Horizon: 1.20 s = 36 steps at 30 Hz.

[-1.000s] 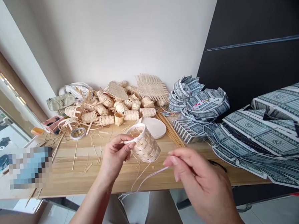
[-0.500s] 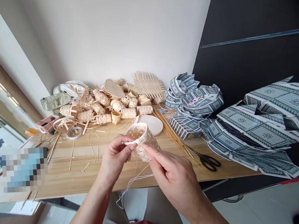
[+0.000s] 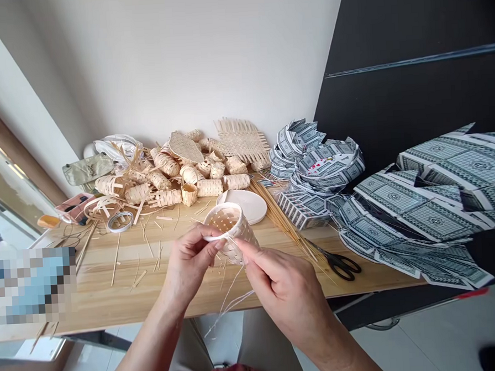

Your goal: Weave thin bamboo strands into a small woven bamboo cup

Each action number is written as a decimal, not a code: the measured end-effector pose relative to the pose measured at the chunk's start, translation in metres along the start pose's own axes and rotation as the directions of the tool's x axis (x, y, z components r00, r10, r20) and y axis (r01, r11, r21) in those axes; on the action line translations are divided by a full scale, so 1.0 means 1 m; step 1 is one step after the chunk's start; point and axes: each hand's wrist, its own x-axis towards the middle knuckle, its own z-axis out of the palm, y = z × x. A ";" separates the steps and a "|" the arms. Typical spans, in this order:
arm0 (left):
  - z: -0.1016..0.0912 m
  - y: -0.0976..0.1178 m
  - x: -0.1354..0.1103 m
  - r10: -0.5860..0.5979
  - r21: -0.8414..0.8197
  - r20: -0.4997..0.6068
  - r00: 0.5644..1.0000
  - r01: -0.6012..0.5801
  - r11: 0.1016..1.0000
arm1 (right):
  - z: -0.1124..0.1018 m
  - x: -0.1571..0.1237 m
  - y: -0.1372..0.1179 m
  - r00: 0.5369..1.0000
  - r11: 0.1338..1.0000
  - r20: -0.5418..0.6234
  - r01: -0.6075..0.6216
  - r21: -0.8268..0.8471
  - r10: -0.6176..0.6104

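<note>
Since the earlier frame, our right grip (image 3: 284,300) has closed in on the basket, its fingertips (image 3: 243,253) pinching the white cord (image 3: 236,294) against the woven side. Our left grip (image 3: 191,260) is closed around the small woven bamboo basket (image 3: 232,233), which is tilted and held above the wooden desk (image 3: 91,293), with the cord along its rim and trailing down past the desk edge. Just behind the basket lies a round white disc (image 3: 244,205), with bamboo skewers (image 3: 282,217) and black-handled scissors (image 3: 338,265) to its right. Farther back is a heap of woven bamboo pieces (image 3: 168,181).
</note>
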 end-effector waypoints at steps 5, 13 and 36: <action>0.000 0.004 -0.001 0.118 0.149 0.020 0.993 -0.120 0.982 | -0.002 0.000 0.002 0.999 0.999 0.035 -0.039 0.018 0.039; 0.004 0.005 -0.005 0.466 0.641 0.138 0.874 -0.438 0.631 | 0.000 -0.004 0.002 0.993 0.993 0.042 -0.109 0.043 0.108; 0.005 -0.009 -0.011 0.606 0.813 0.299 0.737 -0.529 0.242 | 0.016 -0.026 0.006 0.877 0.810 0.162 -0.480 0.337 0.452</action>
